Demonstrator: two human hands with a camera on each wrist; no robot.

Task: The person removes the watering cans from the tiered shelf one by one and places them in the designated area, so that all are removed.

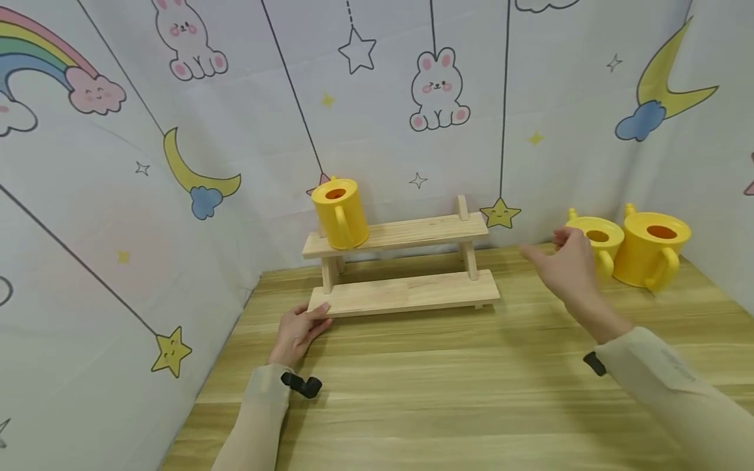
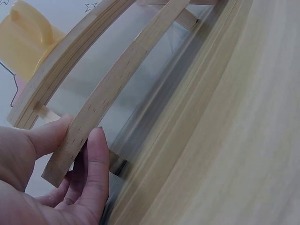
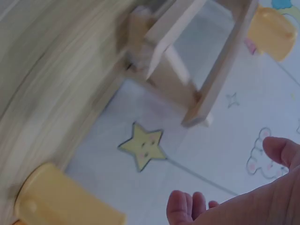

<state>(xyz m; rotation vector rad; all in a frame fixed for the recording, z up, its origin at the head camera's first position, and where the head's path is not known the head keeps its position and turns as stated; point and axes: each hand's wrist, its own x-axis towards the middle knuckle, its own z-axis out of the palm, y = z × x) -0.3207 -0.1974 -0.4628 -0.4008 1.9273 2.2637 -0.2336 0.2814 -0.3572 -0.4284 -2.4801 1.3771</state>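
A two-tier wooden shelf (image 1: 406, 292) stands toward the back of the table. My left hand (image 1: 297, 335) grips the left end of its lower board, thumb above and fingers beneath in the left wrist view. On the upper board's left end sits a yellow watering can (image 1: 346, 219), its handle facing front. My right hand (image 1: 568, 268) is raised at the right with nothing in it, thumb apart from the bent fingers. It partly covers a second yellow watering can (image 1: 612, 234) in the head view. Beside that one is a third watering can (image 1: 639, 252).
The wood-grain table (image 1: 412, 392) extends in front of the shelf. Behind it hangs a white cloth backdrop (image 1: 377, 144) printed with rabbits, stars and moons, which also runs along the left and right sides.
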